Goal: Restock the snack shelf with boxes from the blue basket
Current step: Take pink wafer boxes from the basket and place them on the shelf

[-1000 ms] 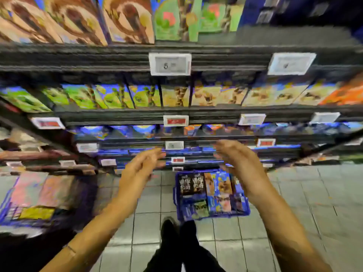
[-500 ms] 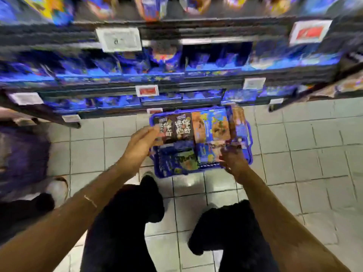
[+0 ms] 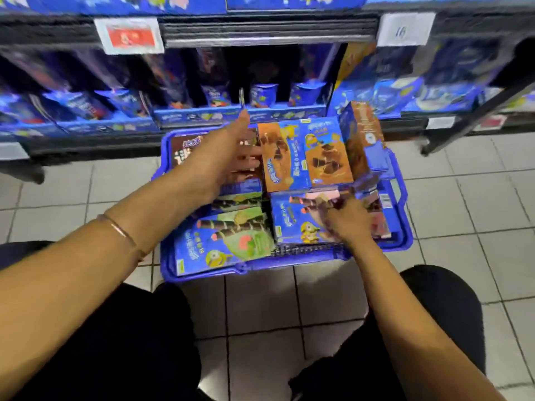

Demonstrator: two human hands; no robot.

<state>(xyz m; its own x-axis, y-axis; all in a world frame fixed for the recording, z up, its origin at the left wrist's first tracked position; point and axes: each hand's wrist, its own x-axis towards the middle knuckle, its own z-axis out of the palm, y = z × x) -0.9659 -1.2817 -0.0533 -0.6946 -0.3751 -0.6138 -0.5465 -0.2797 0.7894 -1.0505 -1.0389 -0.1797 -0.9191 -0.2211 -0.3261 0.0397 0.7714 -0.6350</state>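
Left hand (image 3: 231,160) farther over blue basket (image 3: 406,227) (right hand (image 3: 346,222) blurred)

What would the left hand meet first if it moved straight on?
Probably the orange-brown box in the blue basket; the left hand seems nearly touching it, but depth is unclear.

Pale grey tiled floor (image 3: 463,215), red price label (image 3: 129,36), white price label (image 3: 405,28)

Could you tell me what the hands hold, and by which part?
Left hand open, holding nothing. Right hand curls at a blue box, far edge; grip unclear.
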